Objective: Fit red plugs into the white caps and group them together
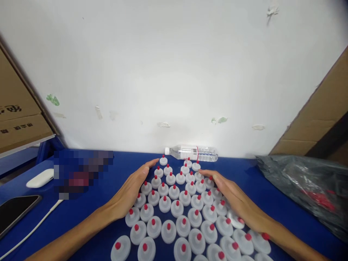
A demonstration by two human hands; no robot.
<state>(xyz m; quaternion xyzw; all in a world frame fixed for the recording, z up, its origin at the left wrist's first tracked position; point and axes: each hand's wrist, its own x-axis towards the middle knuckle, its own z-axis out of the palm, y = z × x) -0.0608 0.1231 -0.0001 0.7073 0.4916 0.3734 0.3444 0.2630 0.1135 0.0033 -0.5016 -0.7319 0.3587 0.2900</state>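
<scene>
Right now your left hand [129, 194] and right hand [236, 200] lie flat and open, holding nothing, pressed against either side of the white caps with red tips [176, 206] crowded between them; a water bottle [191, 153] lies just beyond your fingertips.

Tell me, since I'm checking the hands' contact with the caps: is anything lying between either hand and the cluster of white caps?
Nothing visible does. The left hand lies flat against the left edge of the white caps, and the right hand presses against their right edge, partly overlapping a few. The water bottle lies behind the cluster, by the wall.
</scene>
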